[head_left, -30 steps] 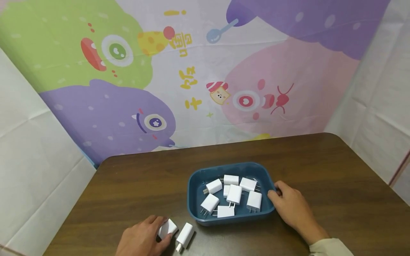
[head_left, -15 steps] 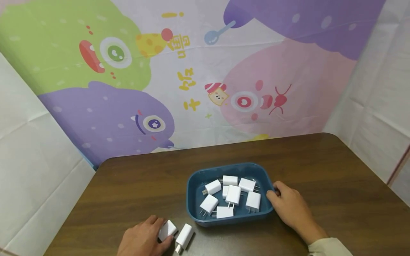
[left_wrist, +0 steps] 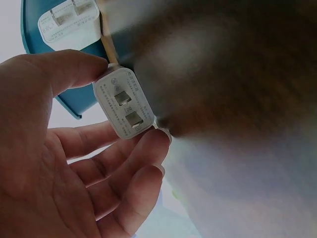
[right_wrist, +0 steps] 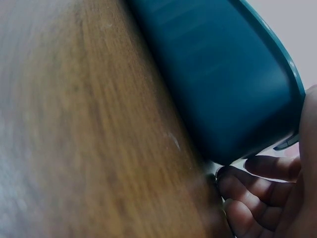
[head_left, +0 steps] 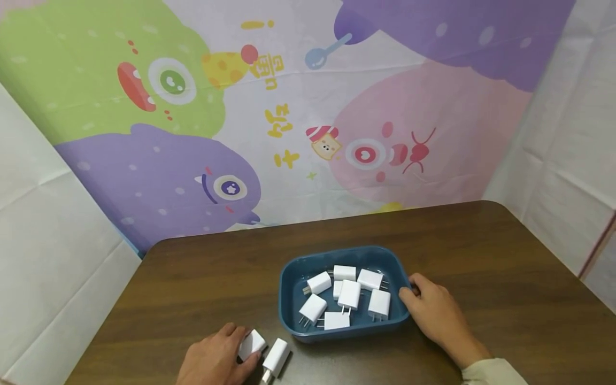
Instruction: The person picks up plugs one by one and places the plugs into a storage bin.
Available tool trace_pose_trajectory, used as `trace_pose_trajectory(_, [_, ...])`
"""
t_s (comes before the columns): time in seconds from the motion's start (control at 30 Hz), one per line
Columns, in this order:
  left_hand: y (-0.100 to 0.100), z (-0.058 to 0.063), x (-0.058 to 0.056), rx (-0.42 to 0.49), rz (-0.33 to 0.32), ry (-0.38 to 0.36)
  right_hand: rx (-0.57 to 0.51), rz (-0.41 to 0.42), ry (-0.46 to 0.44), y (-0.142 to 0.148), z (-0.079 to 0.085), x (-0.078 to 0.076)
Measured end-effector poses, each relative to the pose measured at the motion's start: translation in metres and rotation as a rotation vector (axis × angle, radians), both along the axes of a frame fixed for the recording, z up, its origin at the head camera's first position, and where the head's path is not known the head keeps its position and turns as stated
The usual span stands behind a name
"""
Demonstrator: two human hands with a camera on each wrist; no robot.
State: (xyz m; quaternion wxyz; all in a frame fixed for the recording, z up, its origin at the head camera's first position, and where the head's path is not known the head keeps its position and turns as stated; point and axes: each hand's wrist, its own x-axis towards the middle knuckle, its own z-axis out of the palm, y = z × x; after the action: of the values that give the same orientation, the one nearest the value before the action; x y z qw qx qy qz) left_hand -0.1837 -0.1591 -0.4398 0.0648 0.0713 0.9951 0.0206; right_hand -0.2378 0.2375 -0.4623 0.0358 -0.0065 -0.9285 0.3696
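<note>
My left hand (head_left: 209,357) pinches a white plug charger (head_left: 252,344) between thumb and fingers, low at the table's near side. In the left wrist view the metal prongs of this charger (left_wrist: 128,109) face the camera. Beside it, a second white charger (head_left: 276,355) lies on the table, not held. A dark blue plastic bin (head_left: 337,336) stands right of both, with several white chargers (head_left: 349,294) lying loosely in it. My right hand (head_left: 435,310) grips the bin's right end, thumb at the rim; the right wrist view shows curled fingers (right_wrist: 242,191) under that end.
The bin stands on a dark brown wooden table (head_left: 202,278) with rounded far corners. A cartoon-printed cloth (head_left: 298,198) hangs behind the table. White cloth walls (head_left: 43,256) flank it on both sides.
The whole head view shifts slightly. Both hands, the bin and the chargers keep their places relative to each other.
</note>
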Motion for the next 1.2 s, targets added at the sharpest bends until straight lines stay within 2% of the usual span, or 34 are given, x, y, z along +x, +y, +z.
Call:
trace_pose_trajectory(0.43, [0.001,-0.002,0.001,0.017,0.004,0.079,0.008,-0.007,0.015,0.000,-0.002,0.000])
trace_pose_trajectory(0.77, [0.004,0.004,-0.005,0.005,0.042,0.020,0.017,-0.011,0.013,0.000,-0.002,-0.001])
trace_pose_trajectory(0.87, [0.005,0.006,-0.005,0.019,0.029,0.068,0.015,-0.012,0.007,0.000,-0.002,0.000])
trace_pose_trajectory(1.1, [0.007,0.009,-0.002,0.066,0.014,0.250,0.015,-0.016,0.009,0.000,-0.002,0.000])
trace_pose_trajectory(1.2, [0.010,0.010,-0.001,0.070,0.021,0.288,0.010,-0.016,0.006,0.000,-0.002,0.000])
